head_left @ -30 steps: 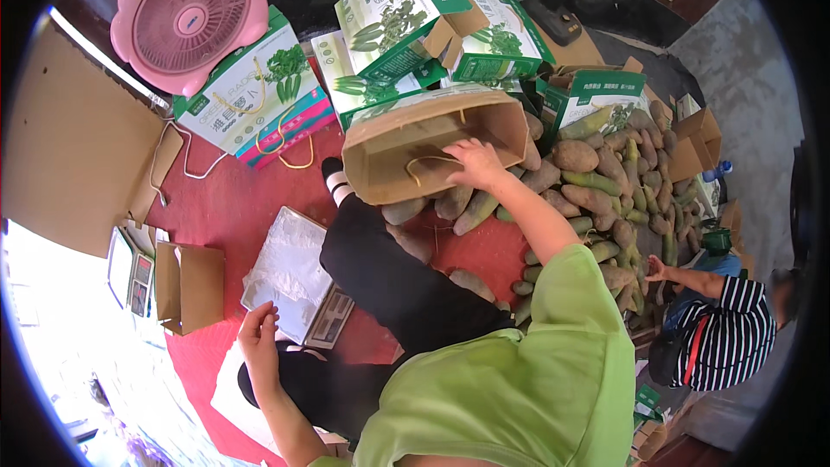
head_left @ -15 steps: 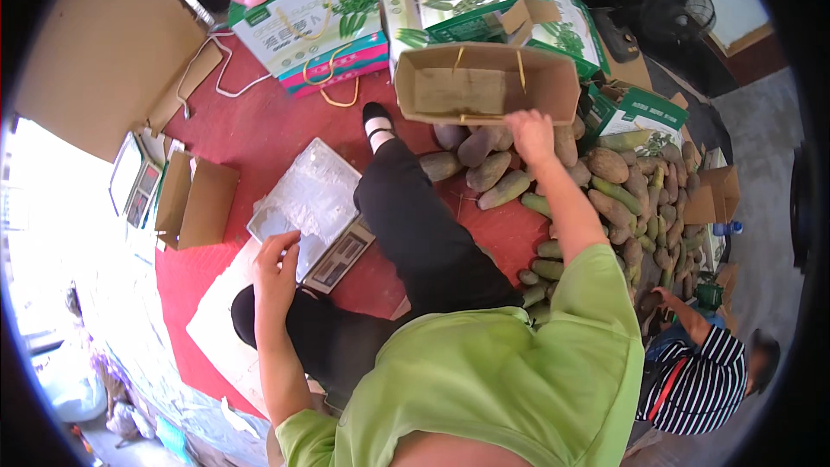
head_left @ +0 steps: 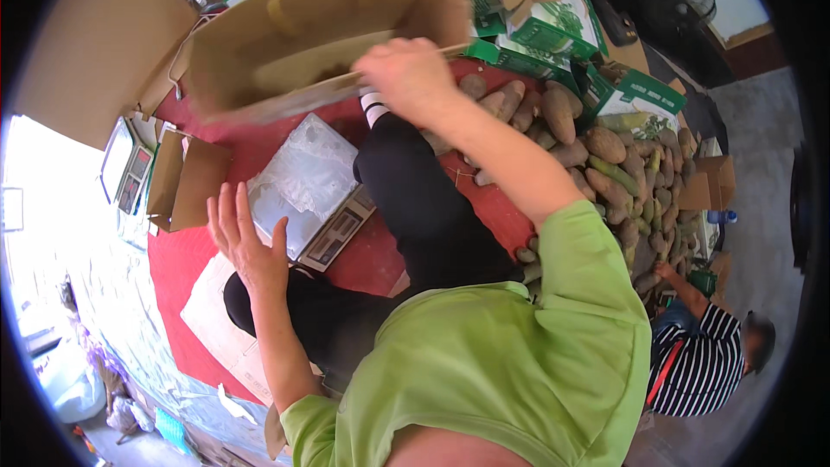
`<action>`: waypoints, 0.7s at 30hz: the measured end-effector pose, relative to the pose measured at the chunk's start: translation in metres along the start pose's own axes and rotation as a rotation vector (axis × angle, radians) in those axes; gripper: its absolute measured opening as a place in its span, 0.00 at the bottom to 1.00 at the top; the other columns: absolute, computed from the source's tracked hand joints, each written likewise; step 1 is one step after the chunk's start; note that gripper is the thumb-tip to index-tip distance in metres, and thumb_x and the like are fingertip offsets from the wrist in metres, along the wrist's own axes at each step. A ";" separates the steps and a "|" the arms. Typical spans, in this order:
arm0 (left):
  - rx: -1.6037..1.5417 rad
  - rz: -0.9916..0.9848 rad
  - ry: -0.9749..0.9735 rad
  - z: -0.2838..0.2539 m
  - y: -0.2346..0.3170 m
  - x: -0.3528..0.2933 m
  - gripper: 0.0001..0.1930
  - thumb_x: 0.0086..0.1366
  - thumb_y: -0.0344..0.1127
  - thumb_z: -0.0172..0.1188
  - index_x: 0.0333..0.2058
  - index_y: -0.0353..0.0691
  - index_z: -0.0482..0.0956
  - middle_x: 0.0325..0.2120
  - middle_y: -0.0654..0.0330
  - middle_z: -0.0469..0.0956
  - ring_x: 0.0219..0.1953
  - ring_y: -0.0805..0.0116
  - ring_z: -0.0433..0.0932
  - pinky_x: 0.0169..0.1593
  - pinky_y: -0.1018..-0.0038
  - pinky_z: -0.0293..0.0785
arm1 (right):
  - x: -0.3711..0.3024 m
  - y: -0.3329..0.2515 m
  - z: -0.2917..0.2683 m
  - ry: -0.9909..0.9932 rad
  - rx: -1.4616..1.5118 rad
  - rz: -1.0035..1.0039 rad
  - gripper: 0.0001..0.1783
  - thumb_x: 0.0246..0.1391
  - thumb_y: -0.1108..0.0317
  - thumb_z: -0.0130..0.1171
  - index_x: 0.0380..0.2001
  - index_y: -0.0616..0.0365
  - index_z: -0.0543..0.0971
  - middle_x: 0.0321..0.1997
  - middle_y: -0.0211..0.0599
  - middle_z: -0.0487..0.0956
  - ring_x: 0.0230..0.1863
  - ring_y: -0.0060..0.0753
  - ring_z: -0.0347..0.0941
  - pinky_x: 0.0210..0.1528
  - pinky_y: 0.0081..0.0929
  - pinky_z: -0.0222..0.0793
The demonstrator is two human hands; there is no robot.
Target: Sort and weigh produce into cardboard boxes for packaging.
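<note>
An open-topped cardboard box with a bare brown inside and short cord handles hangs over the red floor covering, blurred by motion. My right hand is closed on its near rim. The box's inside looks empty. Below it lies a digital scale with a plastic-wrapped pan and a small display. Just left of the scale, my left hand is raised, fingers spread, holding nothing. To the right of my leg is a heap of brown and green oblong vegetables, partly hidden behind my right forearm.
White-and-green printed cartons stand at the back, beside a black fan. On the left are a small open cardboard box and a second scale. A person in a striped shirt reaches toward the heap at lower right.
My right hand has swung the cardboard box leftward from above the vegetables to above the scale's far side. My left hand has risen off the scale's edge, moved left and spread its fingers.
</note>
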State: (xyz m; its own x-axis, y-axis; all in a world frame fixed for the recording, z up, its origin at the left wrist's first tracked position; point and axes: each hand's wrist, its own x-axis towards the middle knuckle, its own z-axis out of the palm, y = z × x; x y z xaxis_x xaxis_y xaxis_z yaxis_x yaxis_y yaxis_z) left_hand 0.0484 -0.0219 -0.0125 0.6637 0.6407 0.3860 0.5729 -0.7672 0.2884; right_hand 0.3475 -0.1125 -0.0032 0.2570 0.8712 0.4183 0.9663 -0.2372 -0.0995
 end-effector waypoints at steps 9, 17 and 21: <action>0.384 -0.074 -0.067 0.000 -0.003 -0.010 0.42 0.46 0.32 0.68 0.61 0.50 0.60 0.59 0.59 0.63 0.64 0.54 0.56 0.63 0.49 0.50 | 0.008 -0.125 0.059 -0.263 0.132 -0.389 0.07 0.48 0.64 0.52 0.28 0.45 0.79 0.30 0.25 0.78 0.37 0.31 0.76 0.35 0.36 0.67; 0.205 -0.227 -0.575 0.007 -0.021 -0.020 0.23 0.54 0.31 0.61 0.50 0.45 0.73 0.40 0.54 0.76 0.42 0.52 0.76 0.44 0.61 0.71 | -0.018 -0.119 0.065 -0.367 0.138 -0.404 0.07 0.47 0.63 0.54 0.28 0.44 0.81 0.31 0.26 0.79 0.37 0.32 0.75 0.36 0.32 0.68; 0.204 -0.199 -0.600 0.005 -0.020 -0.023 0.22 0.54 0.32 0.61 0.50 0.45 0.73 0.40 0.54 0.76 0.43 0.51 0.75 0.45 0.60 0.71 | -0.024 -0.048 0.034 -0.040 0.455 -0.124 0.08 0.50 0.65 0.53 0.31 0.48 0.81 0.33 0.34 0.79 0.38 0.41 0.75 0.40 0.38 0.70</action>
State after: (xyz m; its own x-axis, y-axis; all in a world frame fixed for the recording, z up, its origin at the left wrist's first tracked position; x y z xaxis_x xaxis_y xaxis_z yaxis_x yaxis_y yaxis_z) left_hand 0.0239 -0.0208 -0.0315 0.6549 0.7202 -0.2289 0.7524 -0.6496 0.1089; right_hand 0.2954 -0.1073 -0.0396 0.1313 0.8992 0.4174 0.8947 0.0738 -0.4404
